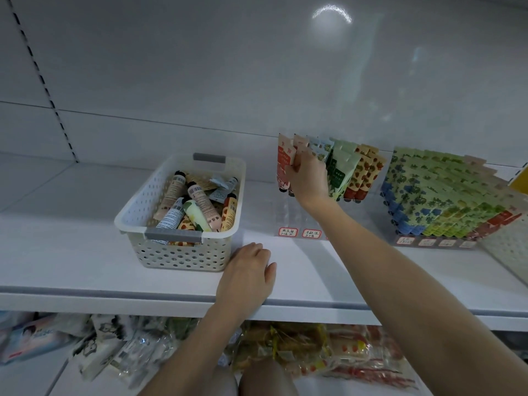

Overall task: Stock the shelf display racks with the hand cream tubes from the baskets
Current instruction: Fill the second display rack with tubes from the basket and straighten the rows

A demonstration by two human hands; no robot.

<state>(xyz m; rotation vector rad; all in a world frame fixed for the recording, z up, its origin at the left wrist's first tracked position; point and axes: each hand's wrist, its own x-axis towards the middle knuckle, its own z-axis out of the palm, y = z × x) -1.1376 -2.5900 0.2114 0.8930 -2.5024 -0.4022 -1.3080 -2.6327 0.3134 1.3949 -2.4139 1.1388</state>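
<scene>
White plastic makes up the holed basket (183,254), which sits just to the left of your left hand (247,270) and almost touches its knuckles. That hand rests palm down on the shelf (85,252), fingers loosely bent and holding nothing.

Your right hand (307,178) is stretched forward and well away from the left one, with its fingers and thumb closed round a red tube (283,158). The tube is at your fingertips, on the left side of the hand. It stands nearly upright, with the flat crimped end up and the dark cap down, and it leans back a little toward the rear wall. It is at the far left of a clear rack (288,212). I cannot tell whether the cap is seated in the rack yet.

More tubes stand in rows in the same rack, behind and to the right of your right hand: blue ones, green ones (343,167) and orange-patterned ones (368,172), all cap down and leaning the same way. The front of the rack below your wrist holds none, and red-edged labels (288,232) run along its front edge.

In the basket, loose tubes (200,204) lie jumbled and point in different directions, many with dark caps toward the back. Further right of your right forearm, a second rack (434,242) is packed with green and blue tubes.
</scene>
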